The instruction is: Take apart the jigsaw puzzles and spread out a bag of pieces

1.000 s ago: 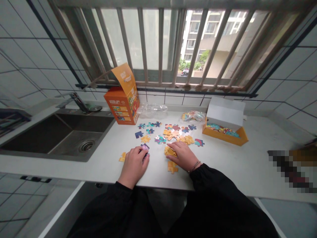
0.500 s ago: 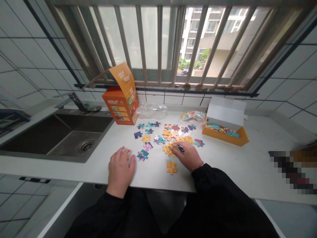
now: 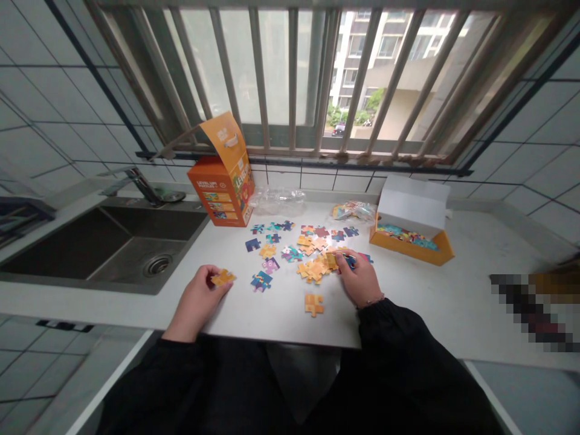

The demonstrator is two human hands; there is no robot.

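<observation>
My left hand is closed around the edge of a yellow-orange puzzle piece, left of the scattered pieces. At the right of the pile, my right hand pinches a yellow puzzle piece; something dark blue shows at its fingers, partly hidden. Beside that hand lies a heap of yellow pieces. One orange piece sits alone nearer the counter's front edge. Between my hands are a blue patterned piece and a pink-purple piece.
An orange puzzle box stands open beside the sink. Clear plastic wrapping and a bag of pieces lie at the back. To the right, an open yellow box holds more pieces.
My left hand has turned and closed on the yellow-orange piece, shifting slightly left. My right hand has moved right, and the yellow piece in its fingers now shows.
</observation>
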